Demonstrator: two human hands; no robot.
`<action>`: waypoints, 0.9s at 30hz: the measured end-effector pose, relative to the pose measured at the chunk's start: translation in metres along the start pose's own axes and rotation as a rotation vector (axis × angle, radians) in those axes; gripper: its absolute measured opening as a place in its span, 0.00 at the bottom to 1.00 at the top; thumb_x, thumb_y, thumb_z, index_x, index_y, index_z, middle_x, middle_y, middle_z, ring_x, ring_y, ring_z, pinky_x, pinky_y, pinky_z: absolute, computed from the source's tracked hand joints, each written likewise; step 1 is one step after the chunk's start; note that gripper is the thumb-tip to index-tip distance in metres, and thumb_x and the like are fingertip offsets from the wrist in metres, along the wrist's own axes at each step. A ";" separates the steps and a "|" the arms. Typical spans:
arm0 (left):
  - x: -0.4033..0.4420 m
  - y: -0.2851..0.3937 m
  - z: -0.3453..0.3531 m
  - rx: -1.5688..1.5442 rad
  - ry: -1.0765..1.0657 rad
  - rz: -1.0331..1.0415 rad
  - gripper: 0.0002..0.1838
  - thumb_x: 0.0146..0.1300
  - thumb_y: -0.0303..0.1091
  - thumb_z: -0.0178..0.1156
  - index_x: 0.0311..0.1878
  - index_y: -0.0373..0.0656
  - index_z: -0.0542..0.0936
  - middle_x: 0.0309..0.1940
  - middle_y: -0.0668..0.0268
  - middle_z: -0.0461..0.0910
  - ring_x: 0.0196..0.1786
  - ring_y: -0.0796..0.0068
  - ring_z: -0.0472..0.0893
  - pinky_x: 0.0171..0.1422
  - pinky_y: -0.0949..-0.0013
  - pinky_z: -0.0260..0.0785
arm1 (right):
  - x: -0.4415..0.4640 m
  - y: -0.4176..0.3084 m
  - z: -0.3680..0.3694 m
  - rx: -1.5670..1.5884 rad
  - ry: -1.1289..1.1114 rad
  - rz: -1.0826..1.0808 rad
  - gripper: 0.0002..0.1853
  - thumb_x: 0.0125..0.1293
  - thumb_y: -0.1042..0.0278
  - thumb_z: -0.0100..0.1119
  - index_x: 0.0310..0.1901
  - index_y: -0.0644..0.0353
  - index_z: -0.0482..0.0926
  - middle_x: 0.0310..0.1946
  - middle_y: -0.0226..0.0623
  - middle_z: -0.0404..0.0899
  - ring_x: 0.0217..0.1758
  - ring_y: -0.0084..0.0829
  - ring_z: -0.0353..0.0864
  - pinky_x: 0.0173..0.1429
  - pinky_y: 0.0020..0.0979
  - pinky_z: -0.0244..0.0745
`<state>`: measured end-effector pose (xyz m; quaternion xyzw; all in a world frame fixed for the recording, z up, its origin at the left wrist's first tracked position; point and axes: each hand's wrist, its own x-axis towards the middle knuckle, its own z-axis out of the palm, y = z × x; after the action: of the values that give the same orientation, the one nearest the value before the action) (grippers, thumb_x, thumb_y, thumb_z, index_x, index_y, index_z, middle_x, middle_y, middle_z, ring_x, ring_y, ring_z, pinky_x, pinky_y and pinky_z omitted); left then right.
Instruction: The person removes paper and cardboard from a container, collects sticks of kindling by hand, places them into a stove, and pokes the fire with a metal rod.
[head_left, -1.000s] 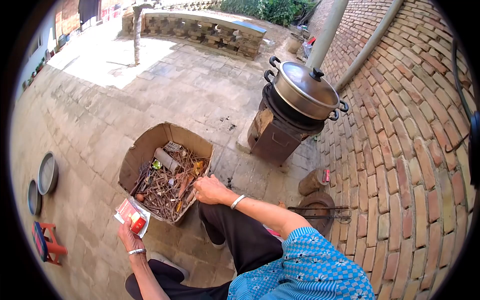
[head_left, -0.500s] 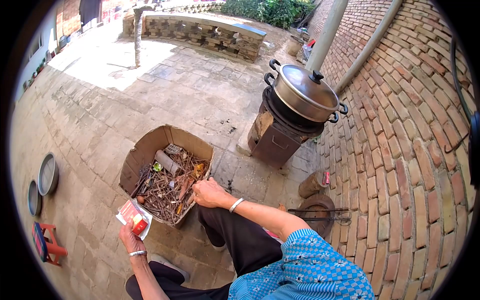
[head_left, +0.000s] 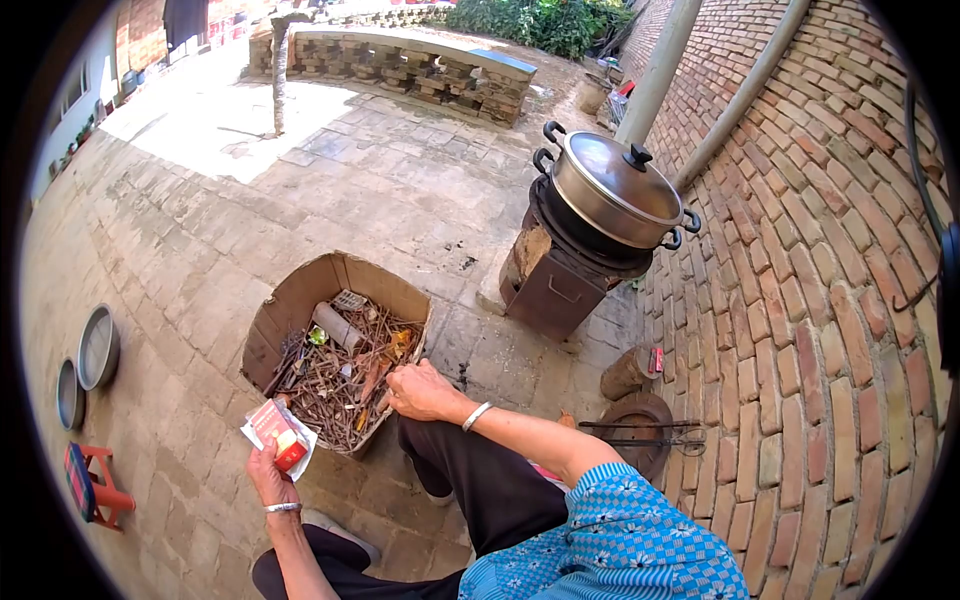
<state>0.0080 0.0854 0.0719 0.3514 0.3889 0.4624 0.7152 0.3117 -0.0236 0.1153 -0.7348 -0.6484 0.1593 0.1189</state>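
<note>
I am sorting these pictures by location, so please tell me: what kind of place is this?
Probably a home's paved courtyard, used for outdoor cooking: a lidded steamer pot sits on a stove beside a brick wall, near a cardboard box of twigs.

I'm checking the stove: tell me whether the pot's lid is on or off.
On: the lid covers the pot, its black knob uppermost.

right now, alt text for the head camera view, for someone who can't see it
A person's left hand holds a red-and-white packet beside a cardboard box of twigs; the right hand is at the box's edge. Beyond, a lidded pot sits on a stove near a brick wall.
</note>
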 end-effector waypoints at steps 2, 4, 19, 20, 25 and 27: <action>-0.001 0.000 0.002 0.002 -0.008 -0.003 0.14 0.65 0.31 0.57 0.51 0.35 0.76 0.44 0.61 0.82 0.42 0.71 0.84 0.48 0.69 0.77 | 0.000 -0.001 -0.003 -0.011 -0.034 0.013 0.14 0.62 0.60 0.55 0.31 0.64 0.76 0.34 0.47 0.79 0.44 0.47 0.79 0.51 0.45 0.65; 0.000 -0.001 0.003 0.003 -0.016 -0.005 0.14 0.65 0.31 0.57 0.51 0.35 0.76 0.44 0.62 0.82 0.42 0.72 0.83 0.49 0.69 0.77 | 0.001 -0.001 0.000 -0.016 -0.035 0.014 0.13 0.62 0.60 0.55 0.31 0.64 0.76 0.34 0.47 0.79 0.44 0.47 0.79 0.51 0.45 0.65; 0.001 -0.009 0.004 0.001 -0.023 -0.011 0.13 0.66 0.29 0.57 0.52 0.34 0.75 0.45 0.61 0.82 0.43 0.72 0.83 0.50 0.68 0.77 | -0.001 -0.001 0.000 -0.003 -0.004 -0.015 0.13 0.62 0.60 0.54 0.30 0.63 0.76 0.33 0.46 0.78 0.43 0.46 0.79 0.50 0.44 0.65; 0.001 -0.008 0.005 -0.002 -0.028 -0.013 0.14 0.66 0.29 0.57 0.52 0.34 0.75 0.45 0.61 0.82 0.43 0.72 0.83 0.50 0.68 0.77 | -0.001 -0.001 0.000 -0.007 -0.003 -0.016 0.13 0.62 0.60 0.54 0.30 0.63 0.76 0.33 0.46 0.78 0.44 0.46 0.79 0.50 0.44 0.65; 0.001 -0.011 0.004 -0.005 -0.037 -0.018 0.14 0.66 0.29 0.57 0.53 0.33 0.75 0.45 0.61 0.82 0.43 0.72 0.83 0.49 0.68 0.77 | 0.000 -0.001 0.001 -0.023 -0.012 -0.013 0.13 0.62 0.59 0.55 0.32 0.63 0.76 0.34 0.46 0.78 0.44 0.46 0.79 0.50 0.44 0.65; 0.000 -0.011 0.006 0.000 -0.031 -0.020 0.14 0.66 0.29 0.57 0.53 0.33 0.75 0.45 0.61 0.82 0.42 0.72 0.84 0.49 0.68 0.77 | 0.000 -0.002 -0.001 -0.017 -0.014 -0.014 0.13 0.63 0.59 0.55 0.32 0.63 0.75 0.34 0.46 0.78 0.44 0.46 0.79 0.50 0.44 0.65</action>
<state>0.0180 0.0813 0.0650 0.3547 0.3812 0.4497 0.7257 0.3100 -0.0236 0.1167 -0.7302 -0.6558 0.1581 0.1090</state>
